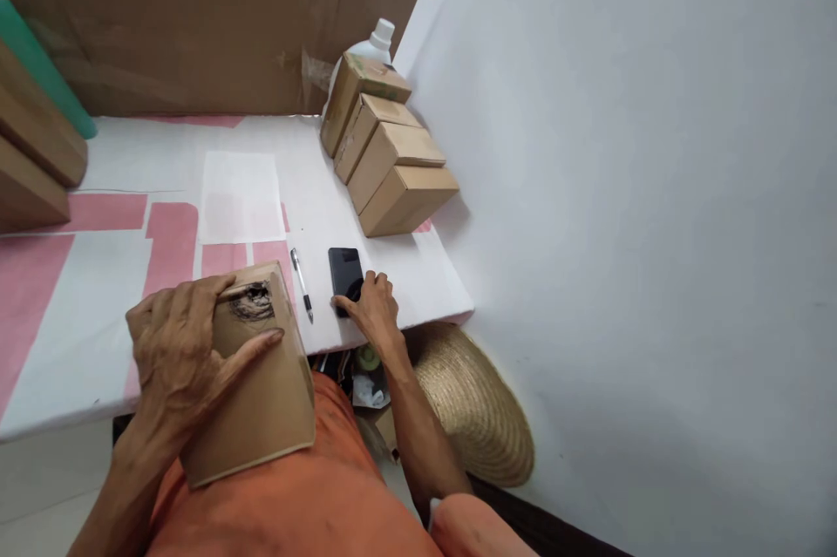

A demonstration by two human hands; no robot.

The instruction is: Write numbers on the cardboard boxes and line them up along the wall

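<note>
From my end I see creased orange clothing (281, 509) across the torso, faintly marked with darker patches. The right sleeve (480, 526) looks a paler orange, ending above a bare forearm (418, 417); the left hand (176, 343) and right hand (377, 306) are ungloved.

Desk (71, 322), white and pink on top, carries a paper sheet (241, 195), a pen (301, 282) beside a phone (343, 268), four boxes (387, 158) in a row at right, cartons (36, 134) at left.

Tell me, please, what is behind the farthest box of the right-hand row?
Behind the farthest box is a white bottle; its cap and shoulder show. The box covers most of its body, which cannot be seen.
</note>
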